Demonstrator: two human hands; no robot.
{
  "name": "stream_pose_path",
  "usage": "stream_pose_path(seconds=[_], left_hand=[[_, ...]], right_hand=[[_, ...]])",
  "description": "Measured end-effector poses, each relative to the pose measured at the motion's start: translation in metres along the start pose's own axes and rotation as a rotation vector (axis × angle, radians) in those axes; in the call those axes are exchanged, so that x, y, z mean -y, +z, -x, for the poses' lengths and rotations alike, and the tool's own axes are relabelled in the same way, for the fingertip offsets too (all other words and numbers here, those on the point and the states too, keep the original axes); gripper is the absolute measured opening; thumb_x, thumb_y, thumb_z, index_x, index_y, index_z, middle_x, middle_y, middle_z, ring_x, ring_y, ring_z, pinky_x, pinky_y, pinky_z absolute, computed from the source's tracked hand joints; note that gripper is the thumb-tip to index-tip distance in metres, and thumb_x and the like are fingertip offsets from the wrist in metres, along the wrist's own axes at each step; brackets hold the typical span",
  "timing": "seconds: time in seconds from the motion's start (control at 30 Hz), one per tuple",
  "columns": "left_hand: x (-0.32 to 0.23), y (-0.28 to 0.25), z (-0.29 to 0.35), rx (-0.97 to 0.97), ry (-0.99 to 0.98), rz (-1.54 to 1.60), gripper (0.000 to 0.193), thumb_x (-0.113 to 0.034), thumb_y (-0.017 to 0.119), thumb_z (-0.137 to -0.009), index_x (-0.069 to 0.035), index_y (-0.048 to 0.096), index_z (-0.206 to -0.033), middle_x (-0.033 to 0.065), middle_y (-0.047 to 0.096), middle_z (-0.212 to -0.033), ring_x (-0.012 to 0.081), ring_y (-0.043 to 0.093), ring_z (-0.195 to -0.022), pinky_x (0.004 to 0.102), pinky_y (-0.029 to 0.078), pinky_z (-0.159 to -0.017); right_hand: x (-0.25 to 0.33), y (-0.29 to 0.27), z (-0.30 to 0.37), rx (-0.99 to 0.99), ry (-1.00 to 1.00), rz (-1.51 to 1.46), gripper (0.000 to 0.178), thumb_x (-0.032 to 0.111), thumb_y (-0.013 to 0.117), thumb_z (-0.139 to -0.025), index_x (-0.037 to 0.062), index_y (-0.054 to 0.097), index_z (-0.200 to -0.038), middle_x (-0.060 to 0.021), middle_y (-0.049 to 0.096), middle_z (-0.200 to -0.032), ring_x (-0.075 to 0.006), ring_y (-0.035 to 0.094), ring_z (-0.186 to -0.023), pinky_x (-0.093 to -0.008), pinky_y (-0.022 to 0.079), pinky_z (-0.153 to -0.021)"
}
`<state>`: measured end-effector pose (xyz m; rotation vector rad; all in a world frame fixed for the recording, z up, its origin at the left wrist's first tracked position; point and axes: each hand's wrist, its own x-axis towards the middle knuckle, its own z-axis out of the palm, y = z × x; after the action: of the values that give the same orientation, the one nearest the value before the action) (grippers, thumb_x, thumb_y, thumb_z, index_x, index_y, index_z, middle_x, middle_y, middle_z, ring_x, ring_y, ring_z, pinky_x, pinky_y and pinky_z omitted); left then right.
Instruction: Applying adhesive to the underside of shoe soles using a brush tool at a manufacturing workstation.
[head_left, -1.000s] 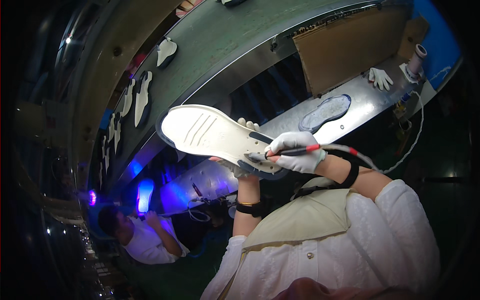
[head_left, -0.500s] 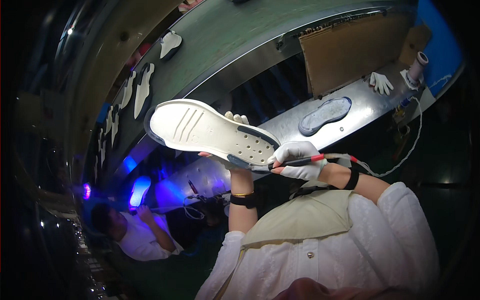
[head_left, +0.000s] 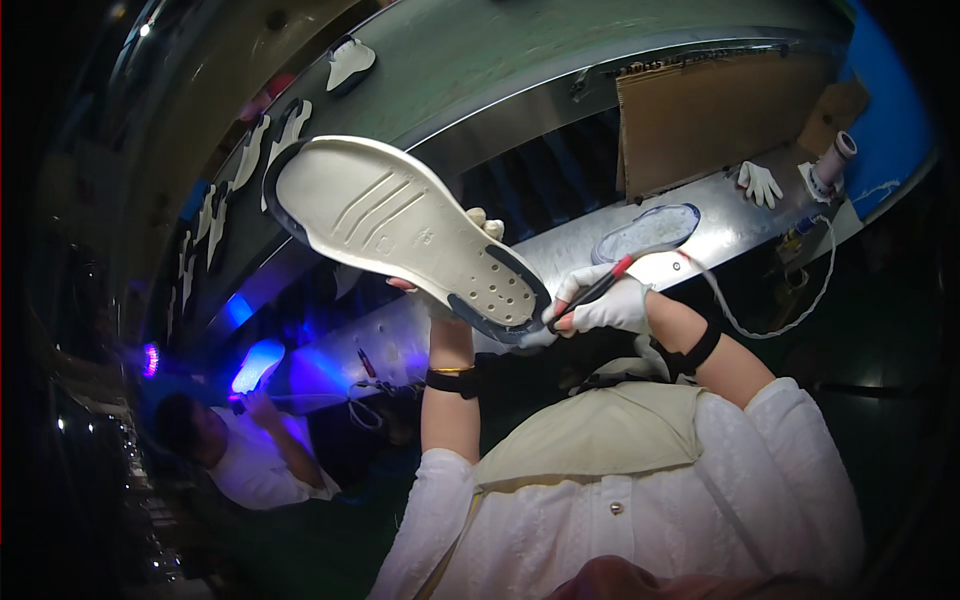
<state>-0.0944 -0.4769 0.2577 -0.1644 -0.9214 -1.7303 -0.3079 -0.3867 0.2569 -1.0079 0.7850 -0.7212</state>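
A cream shoe sole (head_left: 380, 215) with dark rim patches, grooves and small round holes is held up, tilted, in my left hand (head_left: 487, 223). That hand is closed round the sole from behind, mostly hidden, with gloved fingertips showing past its far edge. My right hand (head_left: 612, 305), in a white glove with bare fingertips, grips a slim brush (head_left: 597, 286) with a black and red handle and a thin hose at its upper end. Its pale tip lies at the sole's near end, by the dark rim; whether it touches is hard to tell.
Another sole (head_left: 648, 232), greyish with a dark rim, lies on the metal shelf (head_left: 560, 245). Beyond are a loose white glove (head_left: 760, 184), a cardboard sheet (head_left: 720, 125) and a pinkish tube (head_left: 835, 160). Several soles line the green belt (head_left: 470, 70). A co-worker (head_left: 260, 450) works under blue light.
The sole has tilted and its far end has swung up and left. The brush has turned steeper, its handle end rising, with my right hand staying at the sole's near end.
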Motion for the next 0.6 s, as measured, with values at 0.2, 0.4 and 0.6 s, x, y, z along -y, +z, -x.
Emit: stream_pose_path(seconds=[0.2, 0.4, 0.6], left_hand=[[-0.006, 0.002, -0.001, -0.057, -0.200, -0.091, 0.113, -0.081, 0.061, -0.059, -0.002, 0.036, -0.136, 0.0217, 0.051, -0.122, 0.0389, 0.053, -0.110, 0.0446, 0.050, -0.091], [-0.013, 0.008, -0.002, -0.117, -0.395, -0.184, 0.112, -0.080, 0.059, -0.062, 0.002, 0.037, -0.135, 0.0205, 0.055, -0.121, 0.0314, 0.058, -0.108, 0.0430, 0.052, -0.091], [-0.012, 0.006, -0.008, -0.119, -0.551, -0.254, 0.113, -0.082, 0.059, -0.059, 0.000, 0.039, -0.134, 0.0209, 0.057, -0.117, 0.0298, 0.061, -0.102, 0.0394, 0.054, -0.087]], right_hand=[[-0.006, 0.003, -0.004, -0.103, -0.641, 0.177, 0.016, -0.004, 0.073, -0.076, 0.0024, 0.063, -0.087, -0.0109, 0.066, -0.102, -0.0173, 0.063, -0.096, -0.0313, 0.051, -0.086], [-0.007, 0.006, -0.013, 0.056, -0.436, 0.529, 0.011, 0.004, 0.074, -0.076, 0.0064, 0.067, -0.084, -0.0062, 0.067, -0.098, -0.0155, 0.063, -0.092, -0.0278, 0.050, -0.084], [0.012, -0.003, -0.011, 0.150, -0.119, 0.313, 0.012, 0.002, 0.075, -0.074, 0.0044, 0.067, -0.083, -0.0055, 0.069, -0.094, -0.0122, 0.063, -0.089, -0.0267, 0.051, -0.080]])
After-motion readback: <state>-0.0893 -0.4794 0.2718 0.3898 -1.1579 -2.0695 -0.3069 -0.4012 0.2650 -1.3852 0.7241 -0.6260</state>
